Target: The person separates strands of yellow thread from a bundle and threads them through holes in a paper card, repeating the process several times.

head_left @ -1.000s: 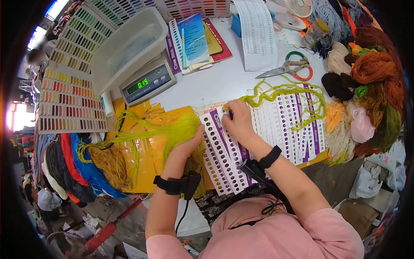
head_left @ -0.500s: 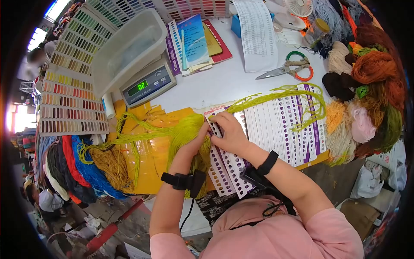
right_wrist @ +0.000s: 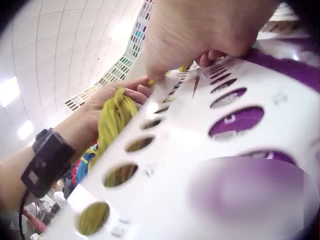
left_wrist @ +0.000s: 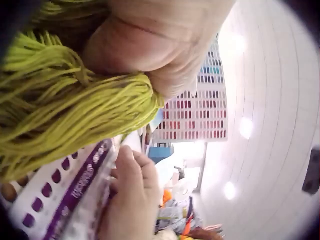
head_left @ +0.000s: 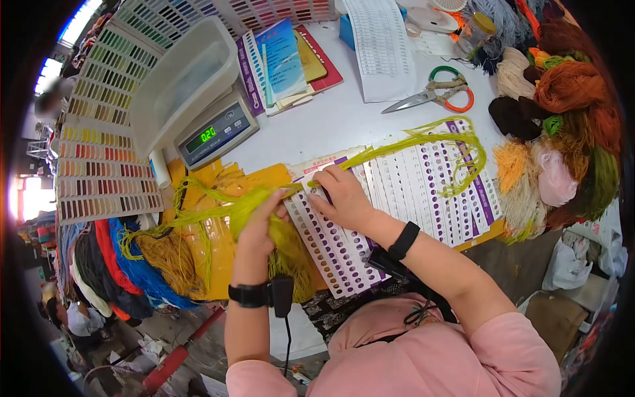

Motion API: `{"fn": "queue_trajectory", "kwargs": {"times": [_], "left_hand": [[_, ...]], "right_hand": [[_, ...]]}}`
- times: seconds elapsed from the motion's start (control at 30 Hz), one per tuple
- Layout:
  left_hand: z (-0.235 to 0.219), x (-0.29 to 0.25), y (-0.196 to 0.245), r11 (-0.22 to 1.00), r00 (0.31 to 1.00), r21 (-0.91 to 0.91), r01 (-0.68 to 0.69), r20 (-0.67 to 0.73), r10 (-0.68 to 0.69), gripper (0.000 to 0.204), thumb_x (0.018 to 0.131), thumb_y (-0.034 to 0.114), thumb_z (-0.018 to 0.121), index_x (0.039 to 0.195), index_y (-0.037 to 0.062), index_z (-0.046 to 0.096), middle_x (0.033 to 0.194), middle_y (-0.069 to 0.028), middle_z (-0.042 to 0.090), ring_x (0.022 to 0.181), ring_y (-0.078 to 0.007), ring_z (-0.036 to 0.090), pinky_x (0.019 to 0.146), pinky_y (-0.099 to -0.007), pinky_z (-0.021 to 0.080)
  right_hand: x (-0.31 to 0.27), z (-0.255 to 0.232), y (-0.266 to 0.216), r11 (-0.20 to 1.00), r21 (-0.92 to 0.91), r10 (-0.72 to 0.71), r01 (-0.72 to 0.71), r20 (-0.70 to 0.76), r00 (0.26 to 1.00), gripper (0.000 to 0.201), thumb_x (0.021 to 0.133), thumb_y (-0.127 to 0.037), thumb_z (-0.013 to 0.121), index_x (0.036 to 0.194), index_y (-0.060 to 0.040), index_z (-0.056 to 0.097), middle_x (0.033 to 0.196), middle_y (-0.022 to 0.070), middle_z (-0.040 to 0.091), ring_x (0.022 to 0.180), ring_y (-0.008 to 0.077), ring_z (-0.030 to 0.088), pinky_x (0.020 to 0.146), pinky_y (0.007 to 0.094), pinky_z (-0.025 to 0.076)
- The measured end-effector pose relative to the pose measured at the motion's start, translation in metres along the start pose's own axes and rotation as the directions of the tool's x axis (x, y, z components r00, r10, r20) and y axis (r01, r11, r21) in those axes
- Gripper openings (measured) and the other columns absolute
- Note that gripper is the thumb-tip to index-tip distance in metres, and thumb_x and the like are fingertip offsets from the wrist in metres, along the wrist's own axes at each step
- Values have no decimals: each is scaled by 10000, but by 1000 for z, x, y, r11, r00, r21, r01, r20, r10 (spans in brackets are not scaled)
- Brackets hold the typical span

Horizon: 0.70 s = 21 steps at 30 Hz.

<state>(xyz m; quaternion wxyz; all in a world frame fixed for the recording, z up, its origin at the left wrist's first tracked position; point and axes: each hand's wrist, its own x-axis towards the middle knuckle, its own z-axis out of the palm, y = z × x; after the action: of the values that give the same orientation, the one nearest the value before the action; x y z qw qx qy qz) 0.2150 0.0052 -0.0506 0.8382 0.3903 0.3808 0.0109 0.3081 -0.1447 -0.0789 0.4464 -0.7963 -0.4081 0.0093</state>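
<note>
The left hand (head_left: 259, 225) grips a thick bundle of yellow-green thread (left_wrist: 75, 120), which hangs over the palm side in the left wrist view. Close to its right, the right hand (head_left: 345, 202) pinches thread at the top edge of a white punched card (head_left: 331, 255) with a purple stripe. From there, yellow-green strands (head_left: 410, 141) run right across more punched cards (head_left: 423, 192). In the right wrist view the right hand (right_wrist: 200, 40) covers the card's far end, and its fingertips are partly hidden; the left hand (right_wrist: 107, 102) is beside the card.
Behind the hands are a scale (head_left: 218, 135) reading 0.20 with a tray (head_left: 182, 79), booklets (head_left: 281, 59), a printed sheet (head_left: 380, 49) and scissors (head_left: 430, 96). Thread skeins lie right (head_left: 572, 89) and left (head_left: 142, 258). Shade cards (head_left: 99, 159) stand at the left.
The left hand has moved left, away from the right hand, with the bundle. The right hand first moved left to the card's top corner. The scale reading went from 0.15 to 0.21, then 0.20.
</note>
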Motion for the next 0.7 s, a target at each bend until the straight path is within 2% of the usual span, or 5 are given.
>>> {"fn": "queue_trajectory", "kwargs": {"times": [0.07, 0.17, 0.43, 0.53, 0.7], "left_hand": [[0, -24, 16, 931, 992, -361, 53, 123, -9, 225, 767, 148, 516, 966, 43, 502, 755, -82, 563, 463, -58, 379, 437, -175, 319], [15, -42, 27, 980, 899, -157, 120, 437, -39, 437, 743, 58, 471, 1171, 35, 386, 899, -105, 570, 458, -80, 395, 474, -170, 355], [45, 5, -12, 793, 994, 609, -11, 94, -59, 234, 748, 181, 529, 921, 24, 537, 681, -52, 573, 459, -117, 493, 421, -216, 397], [68, -16, 9, 399, 992, 908, -128, 112, 62, 228, 768, 186, 547, 952, 54, 527, 666, -64, 555, 506, -134, 522, 460, -235, 428], [-17, -31, 26, 988, 988, 100, 116, -109, -105, 365, 800, 337, 502, 997, 29, 494, 632, -28, 523, 538, -111, 487, 472, -238, 394]], "right_hand": [[2, 4, 5, 999, 50, -6, 9, -58, 998, 208, 668, -169, 606, 807, -42, 520, 732, 100, 472, 663, 264, 488, 585, 338, 401], [3, 3, 7, 957, 286, 82, -49, -104, 991, 142, 673, -155, 599, 737, -41, 545, 659, 85, 476, 579, 235, 489, 530, 315, 403], [0, 1, 9, 860, 432, 301, -273, 4, 954, 151, 677, -161, 602, 730, -26, 560, 685, 78, 502, 585, 200, 508, 517, 290, 408], [-1, 3, 9, 901, 387, 242, -196, -72, 968, 228, 655, -160, 622, 830, -30, 553, 761, 91, 500, 663, 213, 515, 568, 295, 415], [-1, 4, -5, 999, -44, 18, -22, -74, 997, 415, 602, -183, 660, 963, -39, 515, 932, 115, 459, 785, 264, 491, 644, 332, 416]]}}
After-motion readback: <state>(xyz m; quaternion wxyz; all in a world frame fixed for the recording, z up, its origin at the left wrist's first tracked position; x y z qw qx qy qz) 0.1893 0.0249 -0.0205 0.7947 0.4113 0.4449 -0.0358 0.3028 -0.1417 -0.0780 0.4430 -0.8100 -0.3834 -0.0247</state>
